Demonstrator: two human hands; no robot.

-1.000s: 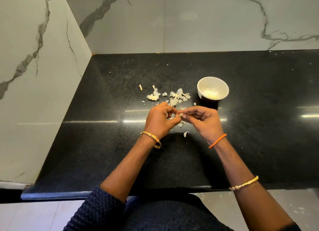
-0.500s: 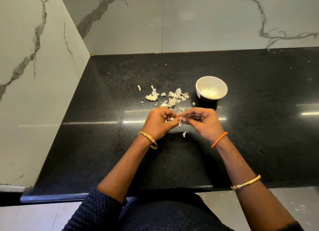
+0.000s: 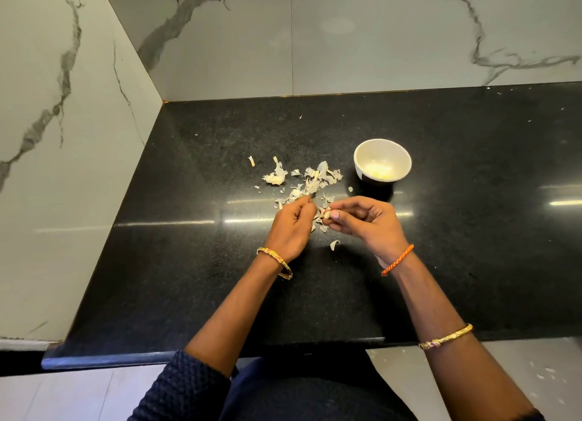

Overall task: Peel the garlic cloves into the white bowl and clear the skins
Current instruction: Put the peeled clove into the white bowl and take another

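Observation:
My right hand pinches a pale garlic clove between thumb and forefinger over the black counter. My left hand sits just left of the clove, fingers curled, pinching a strip of skin near it. Loose garlic skins lie scattered beyond the hands, with a bigger clump to their left. The white bowl stands behind and to the right of my right hand, with peeled yellowish garlic at its bottom.
One curled skin piece lies between my wrists. Marble walls close the counter on the left and at the back. The counter's front edge runs below my forearms. Some bits lie on the floor at the lower right.
My hands have drawn slightly apart, the left moving left away from the clove, which now shows at my right fingertips. The bowl and skin pile have not moved.

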